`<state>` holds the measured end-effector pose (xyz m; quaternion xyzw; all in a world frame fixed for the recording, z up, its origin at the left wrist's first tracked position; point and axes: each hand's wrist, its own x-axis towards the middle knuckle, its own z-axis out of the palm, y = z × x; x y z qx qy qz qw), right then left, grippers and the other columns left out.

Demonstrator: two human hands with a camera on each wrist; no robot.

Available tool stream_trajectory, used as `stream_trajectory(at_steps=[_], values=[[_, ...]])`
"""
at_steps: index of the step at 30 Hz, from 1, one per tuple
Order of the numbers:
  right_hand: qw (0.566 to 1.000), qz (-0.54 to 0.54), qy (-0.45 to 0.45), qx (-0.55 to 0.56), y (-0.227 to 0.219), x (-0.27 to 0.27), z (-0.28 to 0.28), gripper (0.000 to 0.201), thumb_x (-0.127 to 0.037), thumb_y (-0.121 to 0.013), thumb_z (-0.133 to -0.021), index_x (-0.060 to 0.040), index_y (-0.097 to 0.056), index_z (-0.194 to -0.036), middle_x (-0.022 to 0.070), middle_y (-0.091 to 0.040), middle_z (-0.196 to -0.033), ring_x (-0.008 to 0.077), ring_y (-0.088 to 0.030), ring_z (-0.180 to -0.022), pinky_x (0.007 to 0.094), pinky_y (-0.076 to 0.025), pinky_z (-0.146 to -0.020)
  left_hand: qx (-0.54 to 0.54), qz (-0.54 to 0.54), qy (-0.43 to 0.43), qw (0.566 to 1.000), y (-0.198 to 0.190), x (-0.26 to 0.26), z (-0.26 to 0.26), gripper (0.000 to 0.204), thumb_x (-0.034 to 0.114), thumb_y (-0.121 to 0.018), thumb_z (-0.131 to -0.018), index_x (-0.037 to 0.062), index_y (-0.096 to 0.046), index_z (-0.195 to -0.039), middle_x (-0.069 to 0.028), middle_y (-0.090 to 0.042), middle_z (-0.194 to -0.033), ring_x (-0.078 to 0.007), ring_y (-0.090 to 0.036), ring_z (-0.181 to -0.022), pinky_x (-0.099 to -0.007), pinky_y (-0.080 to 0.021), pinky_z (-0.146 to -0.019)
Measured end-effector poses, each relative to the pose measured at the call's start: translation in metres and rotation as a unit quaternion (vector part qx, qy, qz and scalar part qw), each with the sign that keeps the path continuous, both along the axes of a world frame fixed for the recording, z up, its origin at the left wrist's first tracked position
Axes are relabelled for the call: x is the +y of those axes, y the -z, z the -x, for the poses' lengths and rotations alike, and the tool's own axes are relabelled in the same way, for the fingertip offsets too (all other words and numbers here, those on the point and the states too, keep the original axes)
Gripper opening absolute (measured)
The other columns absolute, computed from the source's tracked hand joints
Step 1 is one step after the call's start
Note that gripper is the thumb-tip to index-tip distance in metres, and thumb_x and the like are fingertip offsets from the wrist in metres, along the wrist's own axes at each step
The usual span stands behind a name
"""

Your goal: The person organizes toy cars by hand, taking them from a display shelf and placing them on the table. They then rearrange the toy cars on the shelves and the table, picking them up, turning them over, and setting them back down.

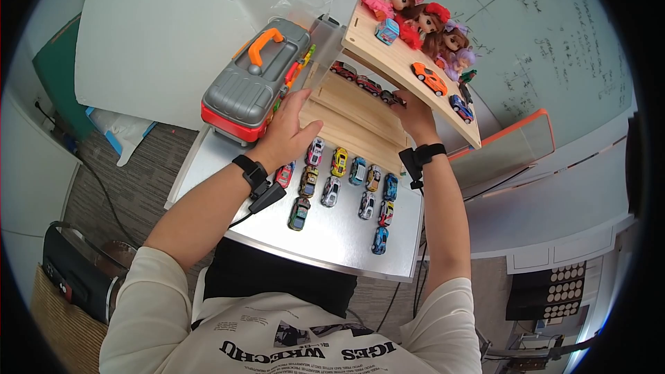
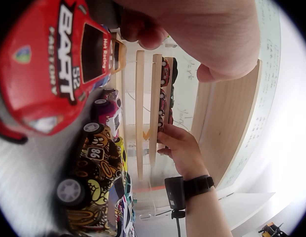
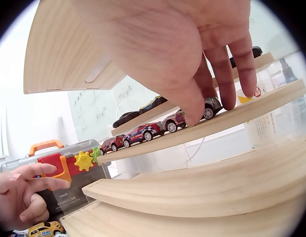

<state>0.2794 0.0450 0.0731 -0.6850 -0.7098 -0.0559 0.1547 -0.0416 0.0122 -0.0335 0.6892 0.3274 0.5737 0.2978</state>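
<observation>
My right hand [image 1: 417, 118] reaches under the top board of a wooden rack. In the right wrist view its thumb and fingers pinch a small dark toy car [image 3: 211, 105] on a narrow shelf [image 3: 241, 111]. Left of that car, a red-and-blue toy car [image 3: 143, 132] and others stand in line. The pinched car is partly covered by the fingers. My left hand [image 1: 285, 128] holds nothing, its fingers loosely extended beside the grey toolbox [image 1: 260, 73]. Just below its wrist is a red toy car [image 2: 42, 69], large in the left wrist view.
Several toy cars, including a yellow one [image 1: 339, 162], stand in columns on the silver tabletop [image 1: 346, 246]. The rack's top board [image 1: 377, 48] carries dolls [image 1: 426, 21], an orange car [image 1: 429, 79] and a blue car [image 1: 460, 108]. Lower wooden steps [image 3: 202, 192] lie below the right hand.
</observation>
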Motion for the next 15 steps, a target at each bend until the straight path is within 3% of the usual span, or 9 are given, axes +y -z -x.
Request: stream_trajectory(at_steps=[1,3,6,7,8,10,12,13,15], values=[[1.000,0.000,0.000,0.000,-0.002,0.000,0.000,0.042,-0.020,-0.078,-0.087,-0.0042,-0.071,-0.125,0.0180,-0.073,-0.116,0.0329,-0.071,-0.105,0.0406,-0.055,-0.094,0.005,0.009,0.003,1.000,-0.001,0.000,0.001,0.062,0.012,-0.070,-0.091,-0.0024,-0.044,-0.146,-0.0155,-0.058,-0.127,-0.0125,-0.050,-0.072,-0.0285,-0.047,-0.067],[0.997,0.073,0.037,0.003,-0.006,0.001,0.000,0.048,-0.032,-0.073,-0.091,-0.0134,-0.068,-0.135,0.0161,-0.066,-0.136,0.0340,-0.061,-0.127,0.0430,-0.049,-0.107,0.010,0.018,0.006,1.000,-0.002,-0.001,0.001,0.062,0.012,-0.070,-0.091,-0.0023,-0.044,-0.146,-0.0154,-0.058,-0.127,-0.0125,-0.051,-0.073,-0.0285,-0.047,-0.067],[0.998,0.055,0.033,0.004,-0.005,-0.001,0.001,0.049,-0.032,-0.073,-0.091,-0.0141,-0.067,-0.136,0.0156,-0.067,-0.136,0.0334,-0.061,-0.128,0.0429,-0.048,-0.107,0.010,0.033,0.013,0.999,0.002,0.001,0.000,0.062,0.012,-0.070,-0.091,-0.0022,-0.044,-0.146,-0.0151,-0.058,-0.126,-0.0126,-0.051,-0.073,-0.0286,-0.047,-0.067],[0.998,0.055,0.033,0.003,-0.005,-0.002,0.000,0.049,-0.032,-0.073,-0.091,-0.0141,-0.067,-0.136,0.0156,-0.067,-0.136,0.0334,-0.061,-0.128,0.0429,-0.048,-0.107,0.011,-0.021,-0.011,1.000,0.005,0.004,-0.001,0.063,0.012,-0.070,-0.091,-0.0024,-0.043,-0.146,-0.0147,-0.058,-0.126,-0.0123,-0.050,-0.071,-0.0286,-0.047,-0.066],[0.998,0.046,0.037,0.001,-0.008,-0.006,0.002,0.049,-0.032,-0.073,-0.091,-0.0133,-0.067,-0.136,0.0161,-0.067,-0.135,0.0342,-0.062,-0.126,0.0432,-0.049,-0.106,0.012,-0.075,-0.035,0.997,0.003,0.005,-0.002,0.063,0.012,-0.070,-0.091,-0.0026,-0.043,-0.146,-0.0142,-0.058,-0.125,-0.0119,-0.050,-0.070,-0.0285,-0.046,-0.066],[0.998,0.039,0.042,-0.002,-0.010,-0.015,0.008,0.050,-0.032,-0.073,-0.091,-0.0124,-0.066,-0.136,0.0165,-0.067,-0.134,0.0350,-0.063,-0.124,0.0435,-0.050,-0.104,0.006,-0.023,-0.012,1.000,0.003,0.001,-0.001,0.063,0.013,-0.070,-0.091,-0.0029,-0.043,-0.146,-0.0142,-0.058,-0.124,-0.0119,-0.050,-0.069,-0.0285,-0.046,-0.066],[0.993,-0.105,-0.030,-0.045,-0.011,-0.028,0.019,0.038,-0.018,-0.076,-0.087,-0.0020,-0.071,-0.121,0.0173,-0.074,-0.111,0.0301,-0.071,-0.094,0.0395,-0.056,-0.087,0.001,0.029,0.012,0.999,0.000,0.000,0.001,0.063,0.013,-0.070,-0.091,-0.0033,-0.043,-0.146,-0.0141,-0.058,-0.124,-0.0119,-0.050,-0.069,-0.0284,-0.047,-0.066],[0.993,-0.103,-0.029,-0.045,-0.013,-0.038,0.026,0.038,-0.018,-0.076,-0.087,-0.0020,-0.071,-0.121,0.0173,-0.074,-0.111,0.0301,-0.071,-0.094,0.0395,-0.056,-0.087,0.011,0.017,0.005,1.000,0.000,0.000,0.001,0.063,0.014,-0.070,-0.092,-0.0035,-0.043,-0.146,-0.0142,-0.058,-0.124,-0.0118,-0.050,-0.068,-0.0283,-0.047,-0.066],[0.994,-0.074,-0.063,0.042,-0.030,-0.067,0.060,0.028,-0.017,-0.072,-0.087,-0.0032,-0.072,-0.111,0.0212,-0.072,-0.108,0.0392,-0.070,-0.096,0.0453,-0.057,-0.082,0.023,0.007,-0.001,1.000,0.000,0.000,0.002,0.064,0.015,-0.070,-0.092,-0.0038,-0.043,-0.146,-0.0142,-0.058,-0.124,-0.0116,-0.050,-0.067,-0.0283,-0.047,-0.066]])
